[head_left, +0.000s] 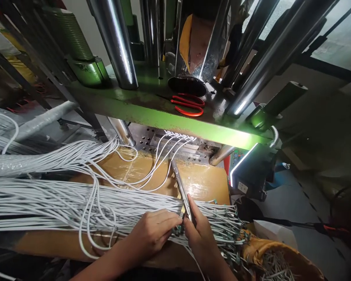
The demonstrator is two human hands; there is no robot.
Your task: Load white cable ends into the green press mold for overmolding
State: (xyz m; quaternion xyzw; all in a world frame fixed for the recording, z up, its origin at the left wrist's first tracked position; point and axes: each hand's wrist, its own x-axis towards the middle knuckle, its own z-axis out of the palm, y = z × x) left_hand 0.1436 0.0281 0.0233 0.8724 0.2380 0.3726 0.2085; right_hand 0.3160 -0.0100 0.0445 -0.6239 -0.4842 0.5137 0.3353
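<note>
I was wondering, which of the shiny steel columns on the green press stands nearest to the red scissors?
The slanting steel column on the right, whose foot meets the green platen just right of the red scissors. The other columns stand farther left.

It was a factory workstation, plainly for cable assembly. A green-painted press point(152, 111) with polished steel columns point(117, 47) loomed over a taped cardboard bench top point(204, 181), where a thick bundle of white cables point(46, 203) lay spread (connectors at their ends). Red-handled scissors point(188, 105) rested on the machine's platen, and a bin of scrap pieces point(277, 265) stood beside the bench.
</note>
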